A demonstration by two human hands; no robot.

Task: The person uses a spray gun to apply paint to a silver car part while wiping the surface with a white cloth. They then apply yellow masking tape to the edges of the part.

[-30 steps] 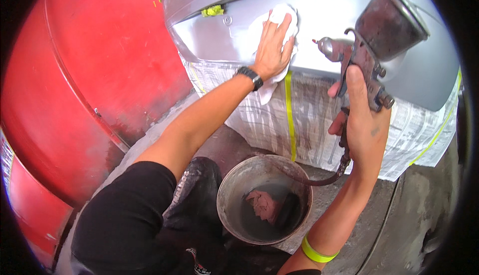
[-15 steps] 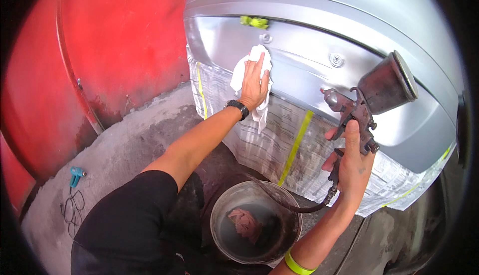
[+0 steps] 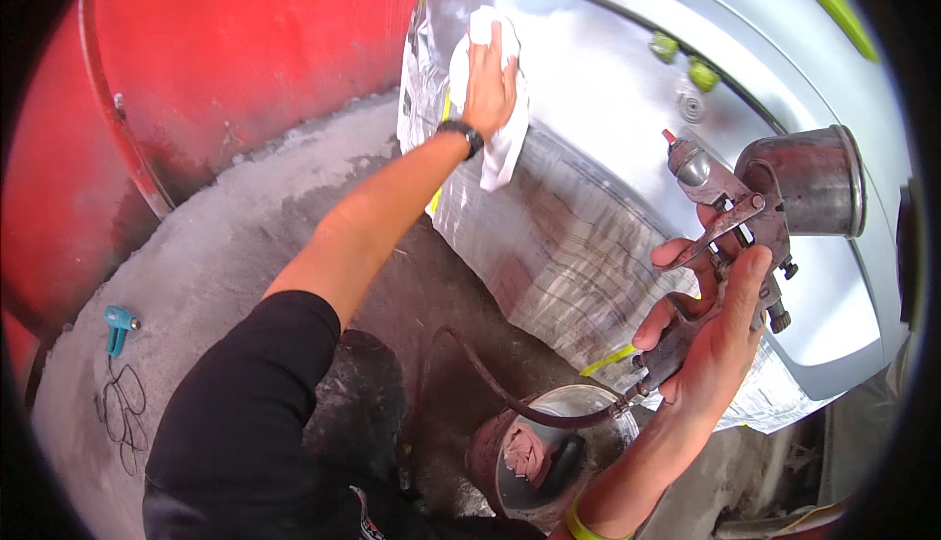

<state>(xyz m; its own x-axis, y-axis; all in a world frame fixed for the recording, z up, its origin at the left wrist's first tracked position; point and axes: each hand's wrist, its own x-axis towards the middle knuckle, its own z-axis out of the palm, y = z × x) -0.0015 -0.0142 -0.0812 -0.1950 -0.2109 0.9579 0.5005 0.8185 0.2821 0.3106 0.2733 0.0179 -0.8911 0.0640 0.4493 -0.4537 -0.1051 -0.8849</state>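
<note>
My left hand [image 3: 490,89], with a black watch on its wrist, presses a white cloth [image 3: 507,148] against the left end of a silver-grey car body panel [image 3: 578,70]. Its fingers lie fairly straight over the cloth, whose loose end hangs below the palm. My right hand [image 3: 716,334] grips a spray gun [image 3: 725,207] by the handle, in front of the panel's right part. A metal cup [image 3: 804,182] sits on top of the gun, and a dark hose [image 3: 490,383] runs from its handle. The gun's red-tipped nozzle points up and left, apart from the panel.
Silvery masking sheet [image 3: 559,256] with yellow-green tape covers the area below the panel. A bucket [image 3: 485,452] holding a pinkish rag [image 3: 526,452] stands on the floor beneath my right arm. At left are a red panel [image 3: 245,50] and a teal heat gun [image 3: 120,329] with its cord.
My left hand and the cloth have slid left along the panel to its end. The spray gun, still in my right hand, has come closer to me and lower. My view has tilted.
</note>
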